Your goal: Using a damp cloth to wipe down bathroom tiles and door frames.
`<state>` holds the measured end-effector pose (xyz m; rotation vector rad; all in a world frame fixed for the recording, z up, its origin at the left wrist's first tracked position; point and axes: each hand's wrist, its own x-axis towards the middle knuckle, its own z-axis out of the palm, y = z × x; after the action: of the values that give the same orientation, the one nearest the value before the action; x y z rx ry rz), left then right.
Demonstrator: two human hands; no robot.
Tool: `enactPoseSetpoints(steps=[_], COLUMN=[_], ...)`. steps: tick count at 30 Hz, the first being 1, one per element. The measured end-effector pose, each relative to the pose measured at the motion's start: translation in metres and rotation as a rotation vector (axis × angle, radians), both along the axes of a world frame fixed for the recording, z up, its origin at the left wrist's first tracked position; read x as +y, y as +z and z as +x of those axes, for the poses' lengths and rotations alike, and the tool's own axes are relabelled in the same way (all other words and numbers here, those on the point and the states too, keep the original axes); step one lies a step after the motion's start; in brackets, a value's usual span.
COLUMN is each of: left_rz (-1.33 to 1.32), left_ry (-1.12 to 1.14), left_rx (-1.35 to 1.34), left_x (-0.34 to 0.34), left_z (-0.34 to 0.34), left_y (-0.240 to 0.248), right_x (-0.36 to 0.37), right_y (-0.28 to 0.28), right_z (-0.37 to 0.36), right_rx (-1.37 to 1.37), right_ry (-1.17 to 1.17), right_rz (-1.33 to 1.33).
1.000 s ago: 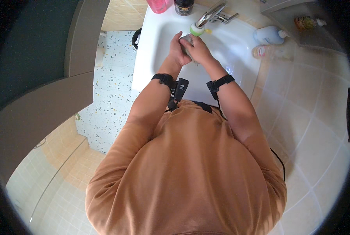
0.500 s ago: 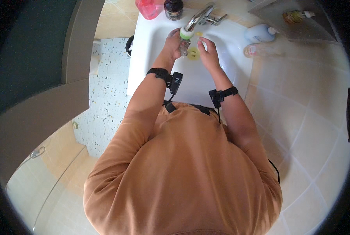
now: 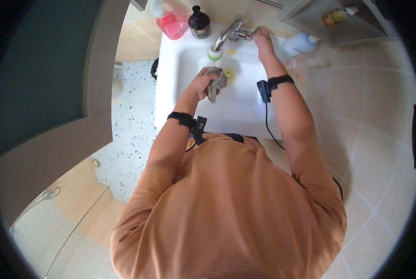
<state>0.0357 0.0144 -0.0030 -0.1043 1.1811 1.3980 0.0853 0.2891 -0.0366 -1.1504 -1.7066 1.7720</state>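
The sink is right in front of you. The tap is at its back, and its handle is to the right of the spout. Your left hand is over the sink, with the cloth in it, under the tap. The drain is just right of the cloth. Your right hand is at the handle. Two bottles stand left of the tap, on the sink's back edge. On your right, a pump bottle is behind a smaller bottle. The floor shows left of the sink.
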Motion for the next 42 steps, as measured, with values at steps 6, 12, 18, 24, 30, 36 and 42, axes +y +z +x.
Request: enactPoseSetpoints(steps=[6, 12, 18, 24, 30, 36, 42], left_rz=[-0.080, -0.016, 0.050, -0.054, -0.240, -0.397, -0.362], left_ry=[0.134, -0.068, -0.039, -0.155, -0.326, -0.265, -0.146], left_rx=[0.024, 0.186, 0.257, 0.146, 0.326, 0.669, 0.339], left_x=[-0.011, -0.012, -0.001, 0.010, 0.012, -0.003, -0.055], left_z=[0.004, -0.002, 0.002, 0.012, 0.011, 0.005, -0.015], left_y=[0.002, -0.028, -0.015, 0.010, -0.002, -0.024, -0.010], right_x=[0.020, -0.029, -0.135, -0.159, -0.156, -0.152, -0.119], right_y=[-0.028, -0.005, 0.040, 0.034, -0.009, -0.028, -0.043], right_z=[-0.015, 0.013, 0.070, 0.081, 0.087, 0.070, 0.090], right_rx=[-0.076, -0.092, 0.034, -0.121, -0.118, -0.372, -0.532], right_ry=[0.157, 0.118, 0.799, 0.769, 0.651, 0.640, 0.440], right_rz=[0.218, 0.446, 0.875, 0.604, 0.343, 0.468, 0.139])
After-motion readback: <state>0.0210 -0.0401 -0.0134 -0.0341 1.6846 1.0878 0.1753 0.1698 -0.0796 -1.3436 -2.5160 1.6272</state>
